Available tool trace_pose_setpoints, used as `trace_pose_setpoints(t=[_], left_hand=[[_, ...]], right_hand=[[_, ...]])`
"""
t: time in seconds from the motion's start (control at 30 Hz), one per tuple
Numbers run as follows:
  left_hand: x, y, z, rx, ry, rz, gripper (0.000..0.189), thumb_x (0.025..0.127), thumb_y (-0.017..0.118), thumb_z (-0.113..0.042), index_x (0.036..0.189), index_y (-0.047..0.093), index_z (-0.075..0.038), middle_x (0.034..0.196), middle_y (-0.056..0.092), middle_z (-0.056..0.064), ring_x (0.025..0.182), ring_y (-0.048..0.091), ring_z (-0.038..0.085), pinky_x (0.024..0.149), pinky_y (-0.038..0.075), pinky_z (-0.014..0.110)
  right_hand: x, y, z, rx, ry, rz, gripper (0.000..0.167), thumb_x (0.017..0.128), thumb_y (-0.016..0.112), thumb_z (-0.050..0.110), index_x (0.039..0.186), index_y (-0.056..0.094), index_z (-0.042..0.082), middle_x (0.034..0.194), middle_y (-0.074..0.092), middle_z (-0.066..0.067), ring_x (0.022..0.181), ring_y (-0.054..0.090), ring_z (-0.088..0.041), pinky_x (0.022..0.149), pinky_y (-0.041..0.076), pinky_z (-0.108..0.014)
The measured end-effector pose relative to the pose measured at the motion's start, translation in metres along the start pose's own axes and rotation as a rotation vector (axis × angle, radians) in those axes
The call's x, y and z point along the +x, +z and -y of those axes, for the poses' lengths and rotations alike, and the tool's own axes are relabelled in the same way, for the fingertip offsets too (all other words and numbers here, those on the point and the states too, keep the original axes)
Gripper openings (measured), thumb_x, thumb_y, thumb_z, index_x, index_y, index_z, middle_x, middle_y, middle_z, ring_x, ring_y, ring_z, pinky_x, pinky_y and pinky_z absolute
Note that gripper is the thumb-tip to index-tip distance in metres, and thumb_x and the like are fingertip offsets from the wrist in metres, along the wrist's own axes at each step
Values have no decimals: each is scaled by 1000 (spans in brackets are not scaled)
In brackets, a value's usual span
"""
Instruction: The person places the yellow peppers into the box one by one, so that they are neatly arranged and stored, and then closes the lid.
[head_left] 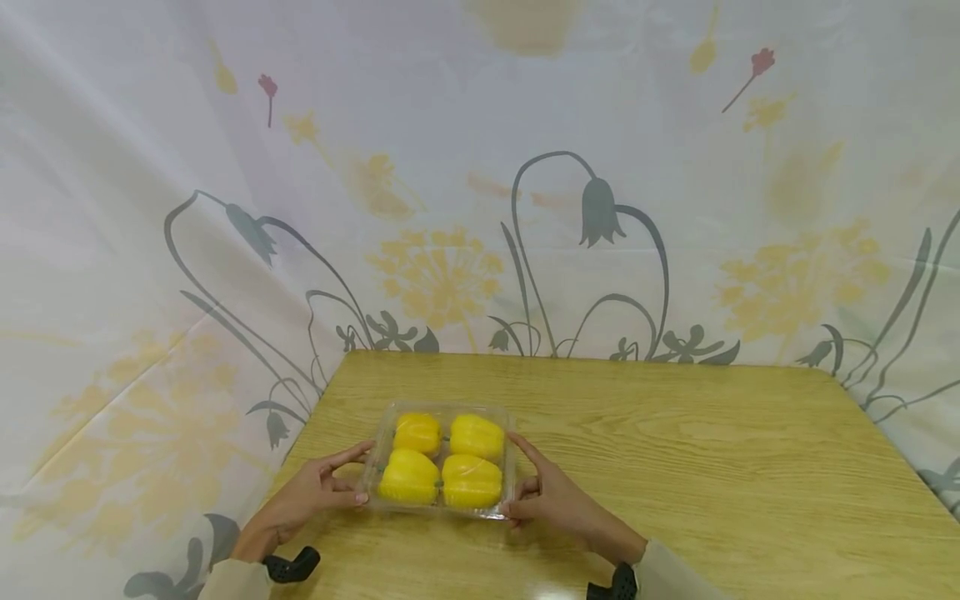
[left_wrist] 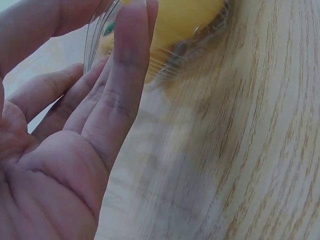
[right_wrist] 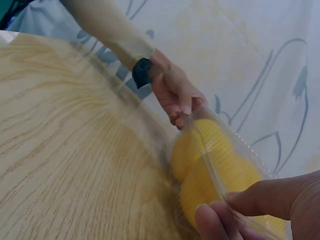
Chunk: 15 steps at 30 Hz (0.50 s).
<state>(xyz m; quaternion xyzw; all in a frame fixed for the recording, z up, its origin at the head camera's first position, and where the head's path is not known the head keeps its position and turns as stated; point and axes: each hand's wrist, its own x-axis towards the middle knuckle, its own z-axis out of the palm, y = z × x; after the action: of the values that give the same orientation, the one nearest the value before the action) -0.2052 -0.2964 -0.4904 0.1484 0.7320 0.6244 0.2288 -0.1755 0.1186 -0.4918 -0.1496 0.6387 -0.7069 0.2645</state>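
A clear plastic box (head_left: 441, 506) with a lid contains several yellow bell peppers (head_left: 408, 477), set in two rows. My left hand (head_left: 311, 493) grips the box's left edge, its thumb at the near corner and fingers along the side. At the opposite side my right hand (head_left: 557, 500) pinches the right edge between thumb and fingers. The right wrist view shows the lid's ribbed plastic (right_wrist: 212, 137) over the peppers, with the right thumb pressing the rim. Whether the box's base touches the table cannot be told.
The wood-grain table (head_left: 675, 467) extends to the right and behind the box. A pale cloth (head_left: 450, 167) printed with flowers hangs behind the table and along its left side. Black bands (head_left: 294, 566) sit on both wrists.
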Motion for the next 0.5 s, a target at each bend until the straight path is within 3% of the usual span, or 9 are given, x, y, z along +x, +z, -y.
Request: trace_pose_setpoints(t=[0.27,0.5], left_hand=[[0,1,-2,-13,-5,2,83,93,76,-6,163,32,-12,159,28,28,95,73,32,84,61,52],[2,0,-2,8,13,2,81,95,74,-5,163,30,-9,159,28,29,99,72,29,87,60,46]], right_hand=[[-2,2,3,32,4,-10,107,93,74,-1,167,1,24,84,69,-13,73,71,-24,73,64,-43],[-1,0,5,32,-7,-4,105,94,73,1,167,0,21,90,72,-14,75,72,-24,75,64,-43]])
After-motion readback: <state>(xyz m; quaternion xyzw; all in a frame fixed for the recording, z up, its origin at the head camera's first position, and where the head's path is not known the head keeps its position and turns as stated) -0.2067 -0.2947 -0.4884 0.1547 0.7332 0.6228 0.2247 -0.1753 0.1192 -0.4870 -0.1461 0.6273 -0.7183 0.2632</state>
